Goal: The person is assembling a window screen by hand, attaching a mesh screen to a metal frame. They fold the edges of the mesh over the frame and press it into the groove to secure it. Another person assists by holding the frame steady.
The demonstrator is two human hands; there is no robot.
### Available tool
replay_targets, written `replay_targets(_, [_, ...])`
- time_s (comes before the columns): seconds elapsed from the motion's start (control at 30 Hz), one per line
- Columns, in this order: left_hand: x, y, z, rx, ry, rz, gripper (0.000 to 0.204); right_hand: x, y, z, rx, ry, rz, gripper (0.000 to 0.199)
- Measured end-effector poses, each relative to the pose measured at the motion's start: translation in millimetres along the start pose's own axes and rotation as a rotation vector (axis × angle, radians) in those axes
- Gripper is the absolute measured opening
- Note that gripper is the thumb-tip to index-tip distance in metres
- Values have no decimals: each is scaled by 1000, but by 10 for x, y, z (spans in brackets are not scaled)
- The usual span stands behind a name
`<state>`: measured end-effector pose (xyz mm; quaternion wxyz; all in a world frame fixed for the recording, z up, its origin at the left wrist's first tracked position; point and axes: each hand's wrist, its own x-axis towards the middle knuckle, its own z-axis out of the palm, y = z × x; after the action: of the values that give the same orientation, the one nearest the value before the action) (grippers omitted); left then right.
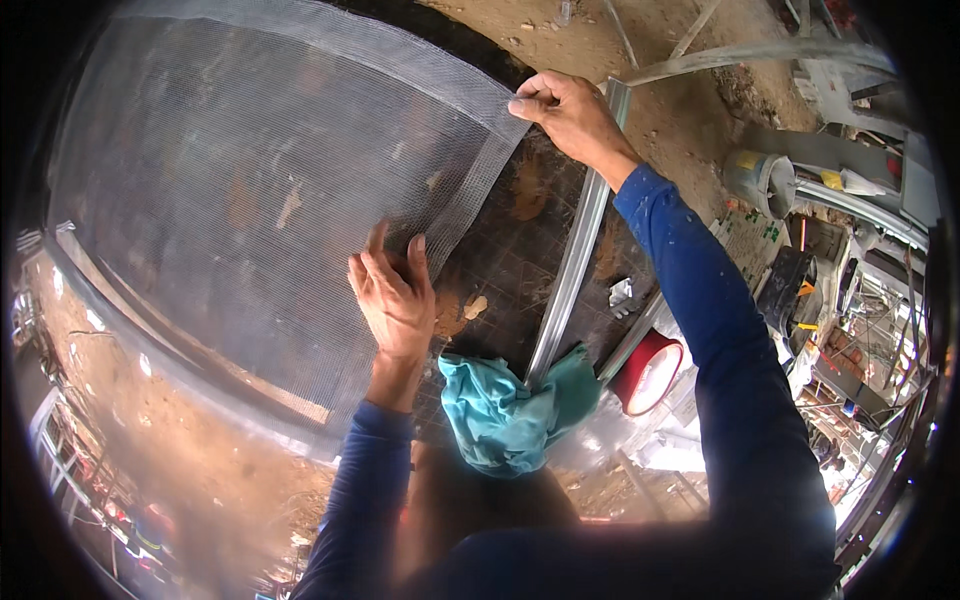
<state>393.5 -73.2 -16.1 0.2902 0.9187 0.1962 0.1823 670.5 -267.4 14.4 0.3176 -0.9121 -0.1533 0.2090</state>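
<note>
A large sheet of grey wire mesh (230, 180) with folded borders covers most of the dark work surface (500, 270). At its far right corner my right hand (570, 115) pinches the mesh edge between thumb and fingers. My left hand (393, 300) rests over the mesh near its right edge, fingers spread and slightly curled, gripping nothing. Right of the mesh, a long silver metal channel (577, 255) lies lengthwise on the surface. A teal cloth (510, 410) is bunched over the channel's near end.
A red-rimmed spool (648, 372) lies at the near right, close to a crumpled silvery scrap (621, 297). Farther right stand a dirty bucket (762, 182) and a clutter of tools and metal parts. A curved metal bar (770, 54) crosses the far right.
</note>
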Motion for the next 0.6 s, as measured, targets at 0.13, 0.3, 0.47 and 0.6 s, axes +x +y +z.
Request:
replay_targets(0.13, [18, 18, -16, -22, 10, -47, 37, 54, -30, 50, -13, 10, 38, 41])
replay_targets(0.3, [48, 51, -43, -68, -4, -160, 29, 65, -47, 96, 20, 74, 76, 41])
replay_targets(0.47, [102, 16, 17, -34, 16, -115, 22, 18, -145, 124, 1, 95, 115, 38])
replay_targets(0.6, [78, 1, 51, 29, 81, -24, 20, -37, -226, 161, -10, 150, 117, 44])
